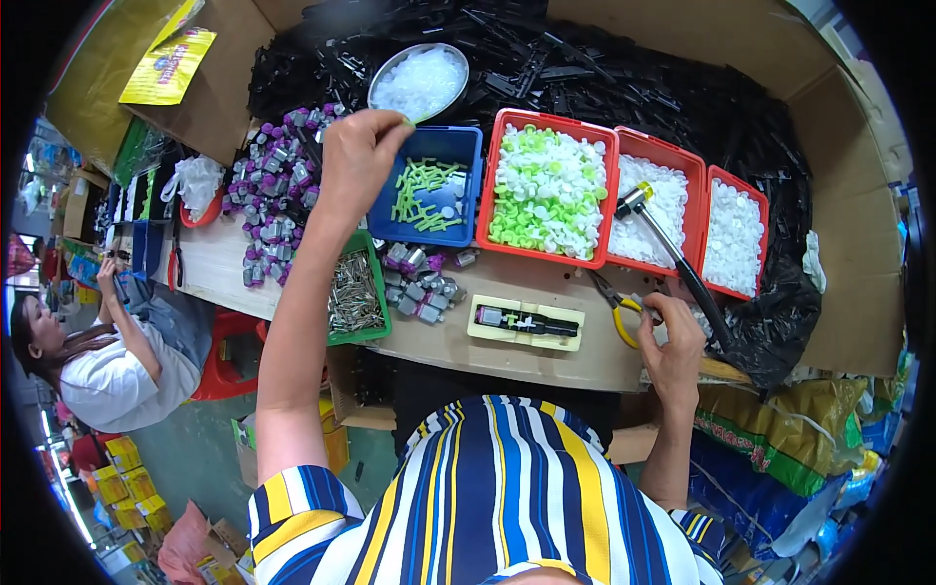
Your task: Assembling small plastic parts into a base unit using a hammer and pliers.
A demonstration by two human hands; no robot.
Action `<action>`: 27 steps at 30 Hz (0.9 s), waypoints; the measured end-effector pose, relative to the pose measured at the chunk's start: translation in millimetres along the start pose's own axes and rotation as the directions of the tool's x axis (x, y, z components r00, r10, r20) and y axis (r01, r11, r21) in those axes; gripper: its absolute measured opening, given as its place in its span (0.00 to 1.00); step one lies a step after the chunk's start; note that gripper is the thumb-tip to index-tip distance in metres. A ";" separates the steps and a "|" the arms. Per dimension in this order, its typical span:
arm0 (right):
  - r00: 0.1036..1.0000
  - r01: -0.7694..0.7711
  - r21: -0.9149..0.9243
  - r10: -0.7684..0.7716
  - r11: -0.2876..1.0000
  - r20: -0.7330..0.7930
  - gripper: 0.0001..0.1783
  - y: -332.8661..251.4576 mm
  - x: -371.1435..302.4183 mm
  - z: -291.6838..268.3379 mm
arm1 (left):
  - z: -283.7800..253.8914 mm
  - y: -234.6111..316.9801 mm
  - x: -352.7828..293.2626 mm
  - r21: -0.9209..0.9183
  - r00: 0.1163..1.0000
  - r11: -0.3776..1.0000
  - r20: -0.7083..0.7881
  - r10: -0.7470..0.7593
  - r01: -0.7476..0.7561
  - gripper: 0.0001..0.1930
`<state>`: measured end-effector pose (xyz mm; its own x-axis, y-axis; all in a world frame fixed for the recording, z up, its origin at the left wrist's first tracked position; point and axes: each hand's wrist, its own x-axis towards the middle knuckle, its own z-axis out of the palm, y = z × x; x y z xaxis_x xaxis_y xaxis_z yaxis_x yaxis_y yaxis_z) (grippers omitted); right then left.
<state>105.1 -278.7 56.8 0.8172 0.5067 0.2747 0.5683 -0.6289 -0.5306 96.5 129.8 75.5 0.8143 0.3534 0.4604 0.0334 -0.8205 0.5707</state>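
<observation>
My left hand (363, 161) is raised over the blue bin (475, 185), by the rim of a round metal bowl (379, 80) of clear plastic pieces. Its thumb and forefinger are pinched; what they hold is too small to name. Light green plastic parts (427, 190) and a few white discs lie in the blue bin. At the right, my right hand (675, 341) has its fingers curled together beside yellow-handled pliers (622, 310), and I cannot make out what is in them. Between my arms, a cream holder (476, 330) cradles a black plastic assembly (546, 325) with a grey motor (489, 316).
Red bins (485, 210) of green and white caps stand behind, a hammer (673, 249) leaning across them. Grey-purple motors (268, 210) are heaped at left, near a green tray (383, 307) of screws. Black parts (624, 63) pile up behind. Another person (127, 375) sits far left.
</observation>
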 end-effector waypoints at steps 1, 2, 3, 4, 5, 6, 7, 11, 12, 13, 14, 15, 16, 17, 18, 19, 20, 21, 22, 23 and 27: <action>1.000 0.008 0.002 -0.008 1.000 0.005 0.10 -1.3 1.2 0.0 | -0.2 -5.6 7.6 -0.001 1.000 1.000 -0.003 -0.001 0.001 0.06; 1.000 0.010 0.000 -0.010 1.000 0.005 0.10 -1.8 1.8 0.3 | 0.0 -10.2 14.9 0.169 0.994 0.979 0.002 0.112 -0.111 0.05; 1.000 0.013 0.002 -0.013 1.000 0.012 0.10 -1.8 2.2 0.8 | 0.3 -13.3 20.7 0.335 0.975 0.917 0.025 0.220 -0.216 0.04; 1.000 0.015 0.005 -0.015 1.000 0.020 0.10 -1.7 2.3 1.1 | 2.3 -15.6 25.4 0.335 0.975 0.917 0.022 0.220 -0.214 0.04; 1.000 0.017 0.004 -0.017 1.000 0.020 0.10 -1.3 2.3 1.1 | 5.4 -17.3 29.1 0.407 0.966 0.878 0.047 0.256 -0.253 0.04; 1.000 0.016 0.006 -0.016 1.000 0.020 0.10 -0.1 1.5 1.2 | 9.5 -17.7 33.0 0.472 0.953 0.831 0.077 0.293 -0.294 0.04; 1.000 0.014 0.009 -0.014 1.000 0.019 0.10 1.2 0.6 1.1 | 12.4 -16.6 36.0 0.470 0.952 0.831 0.077 0.296 -0.296 0.04; 0.999 -0.023 -0.003 0.023 1.000 0.036 0.10 6.7 -3.0 -1.1 | 21.9 -15.2 47.0 0.571 0.962 0.774 0.166 0.218 -0.274 0.08; 0.999 -0.019 0.001 0.019 1.000 0.027 0.10 8.6 -3.8 -1.5 | 24.9 -15.5 49.2 0.591 0.960 0.757 0.177 0.216 -0.279 0.09; 1.000 -0.013 0.005 0.013 1.000 0.019 0.10 10.1 -4.4 -2.0 | 26.3 -15.9 50.5 0.590 0.959 0.756 0.178 0.220 -0.283 0.09; 1.000 -0.014 0.005 0.014 1.000 0.016 0.10 10.8 -4.9 -2.8 | 26.2 -17.0 51.1 0.579 0.962 0.768 0.156 0.226 -0.274 0.08; 1.000 -0.023 0.008 0.023 1.000 0.016 0.10 11.0 -5.5 -3.6 | 25.1 -15.1 52.7 0.566 0.963 0.779 0.137 0.233 -0.269 0.08; 0.999 -0.031 0.012 0.031 0.999 0.016 0.10 11.0 -6.1 -4.3 | 22.6 -12.4 52.1 0.567 0.962 0.778 0.138 0.236 -0.272 0.08; 0.999 -0.031 0.013 0.031 0.999 0.014 0.10 10.7 -6.3 -5.2 | 17.8 -8.9 48.6 0.550 0.970 0.800 0.114 0.213 -0.241 0.08; 1.000 -0.027 0.008 0.027 1.000 0.014 0.10 10.1 -6.5 -6.4 | 12.5 -3.7 44.9 0.531 0.977 0.821 0.093 0.190 -0.210 0.08; 1.000 -0.022 0.003 0.022 1.000 0.014 0.10 9.2 -6.5 -7.5 | 6.1 -0.5 40.4 0.521 0.974 0.825 0.063 0.217 -0.218 0.07; 1.000 -0.023 0.003 0.023 1.000 0.012 0.10 8.2 -6.4 -8.3 | -0.2 1.5 34.8 0.521 0.974 0.825 0.064 0.219 -0.220 0.07; 1.000 -0.021 0.017 0.021 1.000 0.010 0.11 6.6 -5.8 -8.0 | -6.0 2.7 28.8 0.486 0.973 0.847 0.031 0.231 -0.216 0.07; 1.000 -0.019 0.029 0.019 0.999 0.007 0.11 4.6 -4.9 -7.7 | -10.7 6.0 22.1 0.449 0.971 0.868 -0.003 0.240 -0.213 0.06; 1.000 -0.020 0.028 0.020 0.999 0.004 0.11 2.1 -3.2 -7.4 | -14.7 11.9 14.9 0.447 0.970 0.868 -0.002 0.243 -0.216 0.06; 0.999 0.036 0.147 -0.032 0.989 -0.029 0.12 -20.7 13.7 -3.0 | -29.1 48.6 -20.7 0.054 0.995 0.995 0.052 0.082 -0.085 0.07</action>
<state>104.9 -260.4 74.0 0.8011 0.5093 0.3144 0.5769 -0.5172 -0.6322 64.4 95.7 113.5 0.8431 0.2609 0.4702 -0.0048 -0.8708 0.4917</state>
